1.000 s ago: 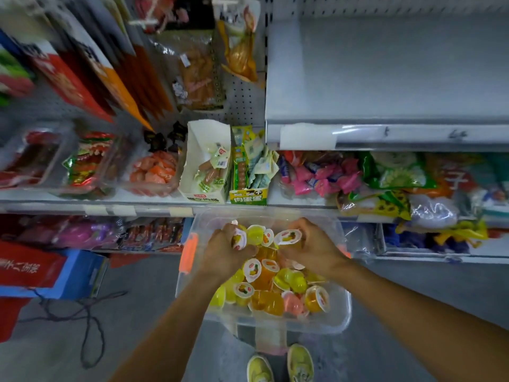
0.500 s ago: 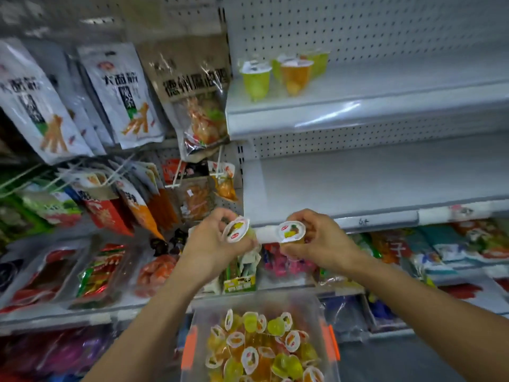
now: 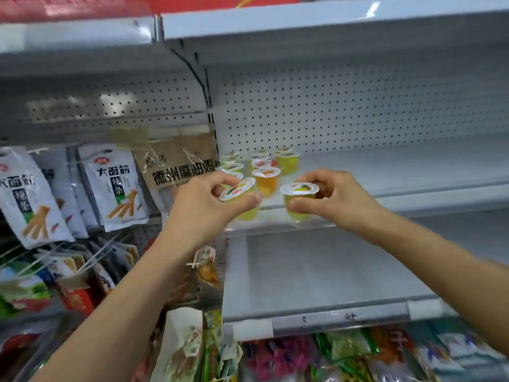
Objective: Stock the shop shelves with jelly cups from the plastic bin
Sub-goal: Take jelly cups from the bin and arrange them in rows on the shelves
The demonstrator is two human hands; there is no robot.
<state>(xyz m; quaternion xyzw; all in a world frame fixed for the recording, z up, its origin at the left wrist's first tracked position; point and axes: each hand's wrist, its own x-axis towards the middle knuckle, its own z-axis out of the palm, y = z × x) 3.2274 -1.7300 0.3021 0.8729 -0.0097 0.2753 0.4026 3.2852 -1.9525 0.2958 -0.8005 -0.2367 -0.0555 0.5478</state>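
Though the plastic bin is out of view, stocking looks early. Near: left hand (image 3: 201, 205) pinches a clear, foil-lidded yellow-green jelly cup (image 3: 242, 197), fingers (image 3: 248, 201) curled round it; right hand (image 3: 336, 199) pinches a second jelly cup (image 3: 298, 199). Both are over the grey metal shelf (image 3: 399, 188) lip. Behind them is a small cluster of shelved cups (image 3: 265, 172), close enough to knock. Hanging snack packets (image 3: 113, 186) crowd the left.

Head view: from behind and above the fingers (image 3: 212, 179), facing forward at the shelf (image 3: 385, 166) just beyond them.
Nearness: close; both forearms (image 3: 132, 293) fill the foreground.
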